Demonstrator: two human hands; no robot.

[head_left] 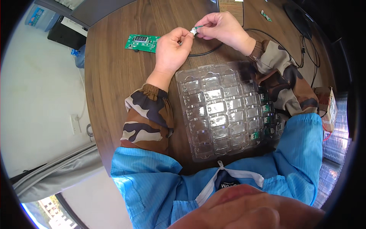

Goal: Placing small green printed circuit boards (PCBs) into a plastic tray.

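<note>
My left hand [173,47] is closed in a pinch on a small white connector [193,31] above the far part of the table. My right hand [225,31] pinches a small green circuit board [198,28], only a sliver of which shows between the fingers. Connector and board meet between my fingertips; whether they are joined I cannot tell. A larger green circuit board [141,42] with a four-digit display lies to the left, its right end hidden behind my left hand. Closer to my body, a clear plastic tray [219,107] of many pockets holds several small green boards [254,135] along its right side.
Another small green board [265,16] lies at the far right of the wooden table [108,76]. A black cable [207,52] runs behind my hands toward a dark stand [301,19]. A sheet in a clear sleeve [231,9] is at the far edge. A box [326,107] stands at right.
</note>
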